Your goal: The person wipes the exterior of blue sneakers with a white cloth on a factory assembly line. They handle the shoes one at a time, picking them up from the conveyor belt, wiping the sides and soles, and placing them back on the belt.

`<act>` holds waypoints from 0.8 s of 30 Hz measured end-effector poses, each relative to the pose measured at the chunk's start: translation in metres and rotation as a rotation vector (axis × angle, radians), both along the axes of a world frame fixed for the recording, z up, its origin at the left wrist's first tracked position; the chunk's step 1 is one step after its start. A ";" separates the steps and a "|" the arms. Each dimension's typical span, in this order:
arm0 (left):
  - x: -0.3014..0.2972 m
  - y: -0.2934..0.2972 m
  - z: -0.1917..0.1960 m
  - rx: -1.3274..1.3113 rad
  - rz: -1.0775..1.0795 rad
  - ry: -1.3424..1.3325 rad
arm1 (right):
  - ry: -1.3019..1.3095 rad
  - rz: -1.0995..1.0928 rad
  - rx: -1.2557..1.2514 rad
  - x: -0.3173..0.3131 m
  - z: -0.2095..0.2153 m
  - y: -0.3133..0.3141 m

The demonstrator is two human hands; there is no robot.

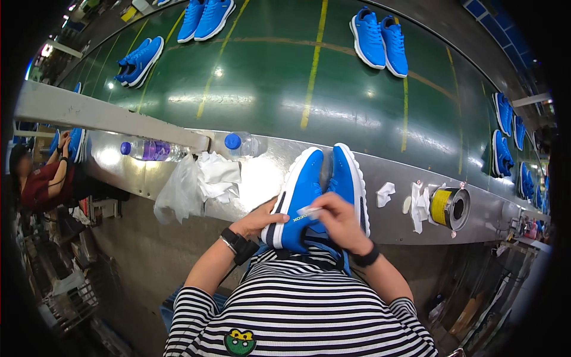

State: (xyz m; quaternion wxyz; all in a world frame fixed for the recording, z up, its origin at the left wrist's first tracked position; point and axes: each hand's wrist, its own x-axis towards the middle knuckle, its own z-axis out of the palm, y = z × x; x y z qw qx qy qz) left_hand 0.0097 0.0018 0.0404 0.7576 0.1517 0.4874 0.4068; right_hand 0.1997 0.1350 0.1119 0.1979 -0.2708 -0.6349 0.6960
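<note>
A pair of blue sneakers with white soles lies before me at the metal ledge, toes pointing away. My left hand (pixel 262 219) grips the left sneaker (pixel 305 184) by its heel side, thumb on the upper. In my right hand (pixel 340 221), pinched between the fingers, is a small white cloth (pixel 308 211); whether cloth or paper is hard to tell. It touches the side of the left sneaker beside some pale lettering. The right sneaker (pixel 350 178) rests alongside, its heel partly hidden behind my right hand.
Beyond the metal ledge (pixel 386 222) runs a green conveyor belt (pixel 267 77) carrying more blue sneakers (pixel 379 41). Left on the ledge are a plastic bag (pixel 180 190), white cloths (pixel 219 177) and bottles (pixel 238 143); right, a yellow-labelled tin (pixel 450 208). Another person (pixel 44 178) works at far left.
</note>
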 end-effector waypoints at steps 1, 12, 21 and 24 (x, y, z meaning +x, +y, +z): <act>-0.001 -0.004 -0.006 0.000 0.024 -0.042 | 0.007 -0.069 -0.073 0.012 0.005 0.008; -0.005 -0.007 -0.028 -0.022 0.032 -0.058 | -0.460 -0.802 0.081 0.202 -0.110 0.052; -0.006 -0.011 -0.032 -0.030 0.037 -0.031 | -0.565 -0.840 0.271 0.218 -0.148 0.056; -0.007 -0.012 -0.033 -0.047 0.034 -0.030 | -0.445 -0.819 0.105 0.218 -0.144 0.057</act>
